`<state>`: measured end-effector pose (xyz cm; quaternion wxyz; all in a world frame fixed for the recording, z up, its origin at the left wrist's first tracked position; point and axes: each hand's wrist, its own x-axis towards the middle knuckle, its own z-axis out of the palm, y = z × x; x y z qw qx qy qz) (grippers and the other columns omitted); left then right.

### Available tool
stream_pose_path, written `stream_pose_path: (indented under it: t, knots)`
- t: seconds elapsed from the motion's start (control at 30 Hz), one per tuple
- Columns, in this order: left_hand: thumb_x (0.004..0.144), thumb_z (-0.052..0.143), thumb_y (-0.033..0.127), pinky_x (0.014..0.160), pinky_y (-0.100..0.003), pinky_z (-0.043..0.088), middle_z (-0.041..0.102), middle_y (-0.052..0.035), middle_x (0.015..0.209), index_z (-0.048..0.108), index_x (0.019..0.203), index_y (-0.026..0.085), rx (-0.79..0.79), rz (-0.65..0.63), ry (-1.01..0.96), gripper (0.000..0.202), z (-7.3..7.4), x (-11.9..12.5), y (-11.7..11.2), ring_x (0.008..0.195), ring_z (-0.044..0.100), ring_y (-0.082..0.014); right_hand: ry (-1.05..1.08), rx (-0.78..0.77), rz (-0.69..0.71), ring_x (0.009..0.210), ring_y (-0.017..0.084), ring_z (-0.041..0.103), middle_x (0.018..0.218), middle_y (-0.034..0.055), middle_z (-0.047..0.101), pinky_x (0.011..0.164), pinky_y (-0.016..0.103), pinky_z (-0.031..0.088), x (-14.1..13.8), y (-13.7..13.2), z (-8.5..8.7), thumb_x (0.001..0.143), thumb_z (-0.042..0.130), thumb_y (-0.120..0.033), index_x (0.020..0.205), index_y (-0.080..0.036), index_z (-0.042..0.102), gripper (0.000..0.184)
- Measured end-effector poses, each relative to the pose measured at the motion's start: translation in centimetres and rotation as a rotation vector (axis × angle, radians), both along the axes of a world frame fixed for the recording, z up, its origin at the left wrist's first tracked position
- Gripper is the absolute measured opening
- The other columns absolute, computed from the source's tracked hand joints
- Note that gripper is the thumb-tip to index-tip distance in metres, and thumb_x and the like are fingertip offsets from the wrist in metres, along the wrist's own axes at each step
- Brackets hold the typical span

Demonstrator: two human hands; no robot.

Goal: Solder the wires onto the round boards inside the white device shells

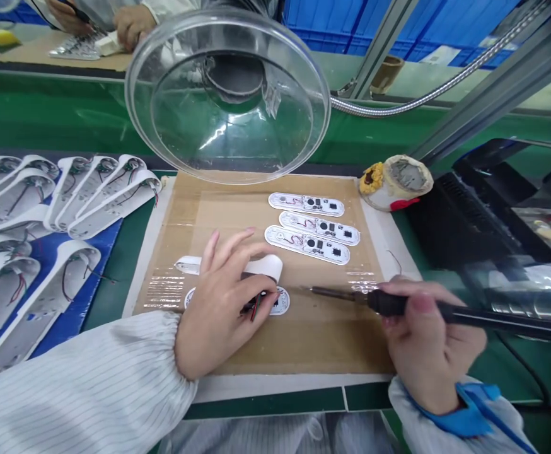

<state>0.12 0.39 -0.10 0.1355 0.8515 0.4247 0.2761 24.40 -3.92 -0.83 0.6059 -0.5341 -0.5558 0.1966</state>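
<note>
My left hand (223,299) lies over a white curved plastic housing (272,266) and a white circuit board (283,301) on the cardboard. Its thumb and index finger are pinched together by thin red, green and black wires (255,308); the other fingers reach across the housing. Most of that board is hidden under the palm. My right hand (429,340) is closed around the handle of a soldering iron (393,304). The iron's tip points left and stays apart from the board. Several matching circuit boards (307,244) with red wires lie farther up the cardboard.
On the left, several white housings (81,268) with wires lie on a blue sheet (103,255). A clear funnel-shaped hood (228,151) hangs above the cardboard (323,347). At right stand a round pot (405,180) and black equipment (464,214). Another person's hands (133,26) work across the bench.
</note>
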Motion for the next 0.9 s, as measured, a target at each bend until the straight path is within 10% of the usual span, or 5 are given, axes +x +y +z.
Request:
stream_pose_path:
  t: [0.33, 0.9]
  knots:
    - [0.089, 0.060, 0.016, 0.119, -0.053, 0.019, 0.065, -0.0014, 0.125, 0.068, 0.078, 0.024, -0.031, -0.004, -0.003, 0.015, 0.14, 0.12, 0.11, 0.138, 0.042, -0.0245, -0.120, -0.068, 0.256, 0.062, 0.012, 0.058, 0.074, -0.0001, 0.063, 0.056, 0.029, 0.045, -0.20, -0.35, -0.56, 0.093, 0.059, -0.016, 0.096, -0.019, 0.070, 0.011]
    - [0.089, 0.061, 0.017, 0.119, -0.053, 0.020, 0.065, -0.0006, 0.127, 0.064, 0.079, 0.023, -0.014, -0.011, 0.017, 0.012, -0.05, 0.09, -0.03, 0.137, 0.044, -0.0229, -0.128, 0.001, 0.261, 0.059, 0.012, 0.056, 0.078, 0.0002, 0.067, 0.050, 0.032, 0.043, -0.62, -0.09, -0.68, 0.089, 0.061, -0.013, 0.096, -0.019, 0.072, 0.014]
